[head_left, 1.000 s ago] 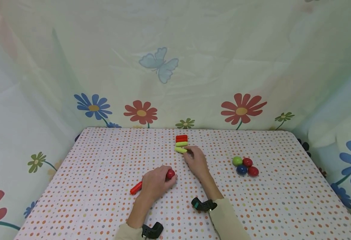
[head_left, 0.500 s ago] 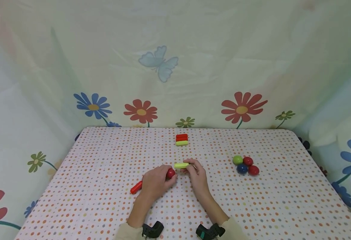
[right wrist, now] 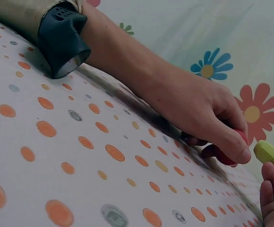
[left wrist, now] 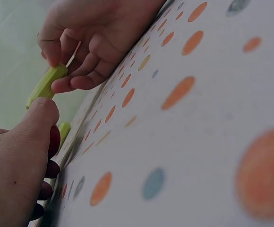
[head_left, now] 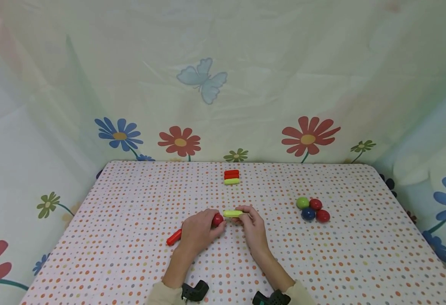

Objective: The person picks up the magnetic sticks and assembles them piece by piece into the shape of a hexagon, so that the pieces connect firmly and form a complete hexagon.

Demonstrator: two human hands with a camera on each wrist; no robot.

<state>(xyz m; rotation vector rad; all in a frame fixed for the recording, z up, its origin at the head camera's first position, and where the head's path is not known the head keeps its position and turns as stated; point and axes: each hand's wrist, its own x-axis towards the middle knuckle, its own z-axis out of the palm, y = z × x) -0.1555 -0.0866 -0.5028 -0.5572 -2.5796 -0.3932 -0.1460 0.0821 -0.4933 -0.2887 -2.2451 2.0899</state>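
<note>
Near the middle of the table, in the head view, my left hand (head_left: 197, 231) grips a red ball (head_left: 218, 220) between thumb and fingers. A red stick (head_left: 174, 237) pokes out from behind that hand on its left; the hand hides how far it runs. My right hand (head_left: 254, 231) pinches a ridged yellow-green stick (head_left: 232, 214) by one end, its other end pointing at the red ball. In the right wrist view a small gap shows between the stick (right wrist: 272, 161) and the left thumb. The left wrist view shows the stick (left wrist: 47, 86) held clear of the tabletop.
Two red sticks (head_left: 231, 174) and a yellow-green stick (head_left: 232, 181) lie side by side at the far middle. To the right sit a green ball (head_left: 302, 203), a blue ball (head_left: 308, 214) and two red balls (head_left: 323, 216), grouped together. A dotted cloth (head_left: 131, 203) covers the table.
My right hand has drawn one yellow-green stick away from the row at the far side and brought it back beside the red ball. The left hand has stayed in place, holding the ball.
</note>
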